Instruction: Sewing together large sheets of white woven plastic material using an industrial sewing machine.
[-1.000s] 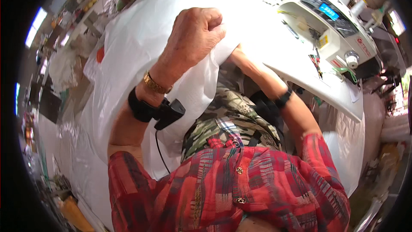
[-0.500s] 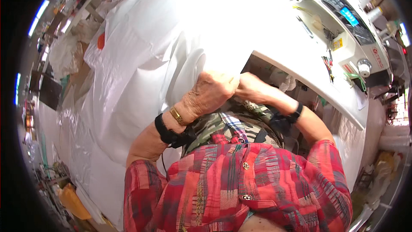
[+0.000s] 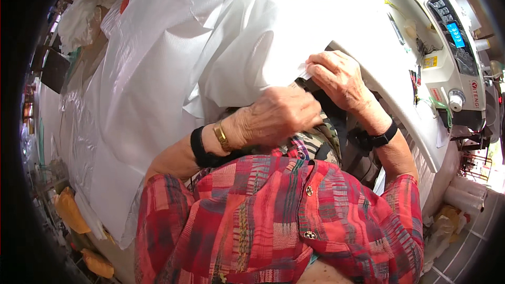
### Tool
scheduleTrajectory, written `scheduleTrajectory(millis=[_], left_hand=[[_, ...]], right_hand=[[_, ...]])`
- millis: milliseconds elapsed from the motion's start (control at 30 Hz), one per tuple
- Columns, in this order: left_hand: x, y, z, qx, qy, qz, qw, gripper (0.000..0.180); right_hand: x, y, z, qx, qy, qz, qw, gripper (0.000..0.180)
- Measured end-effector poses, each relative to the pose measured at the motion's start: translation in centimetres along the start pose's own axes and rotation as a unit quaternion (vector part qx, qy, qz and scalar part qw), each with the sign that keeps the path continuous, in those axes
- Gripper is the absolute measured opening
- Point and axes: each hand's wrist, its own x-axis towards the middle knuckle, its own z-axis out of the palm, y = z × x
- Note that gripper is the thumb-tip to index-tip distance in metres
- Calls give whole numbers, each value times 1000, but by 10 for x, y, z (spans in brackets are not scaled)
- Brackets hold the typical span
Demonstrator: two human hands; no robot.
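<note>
A big sheet of white fabric point(image 3: 173, 68) lies spread over the sewing table and hangs off its near edge. My left hand point(image 3: 279, 115) is closed on the fabric's edge just below the table rim. My right hand point(image 3: 336, 76) pinches the same edge beside it, at the table's front lip. The two hands nearly touch. I wear a red plaid shirt, a gold bracelet and black band on the left wrist, and a black watch on the right.
A white sewing machine point(image 3: 447, 42) with a blue display stands at the right on the white table point(image 3: 405, 126). Piles of white cloth and orange bags point(image 3: 71, 210) lie on the floor at left. White cones point(image 3: 465, 194) stand at lower right.
My left hand came down from the top of the fabric to the table's front edge, next to my right hand. Both now hold the fabric edge close to my body.
</note>
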Motion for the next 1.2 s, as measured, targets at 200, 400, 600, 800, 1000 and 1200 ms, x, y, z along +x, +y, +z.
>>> scheduleTrajectory(millis=[200,400,600,800,1000,1200], left_hand=[[-14,-2,24,-583,-99,-317,742,67],[-20,-6,49,-845,192,-368,337,57],[-5,-8,61,-823,314,-360,308,30],[1,-10,61,-760,361,-397,367,19],[-6,-11,51,-731,312,-453,404,24],[-10,-17,48,-759,296,-448,368,15]], right_hand=[[-4,1,3,-1,27,-3,1000,19],[-7,3,10,-5,28,-7,1000,20],[-8,2,11,-18,31,-39,999,20],[-7,5,2,30,5,-6,1000,19],[-12,1,-4,15,32,34,999,28],[5,3,-7,-25,-2,-27,999,27]])
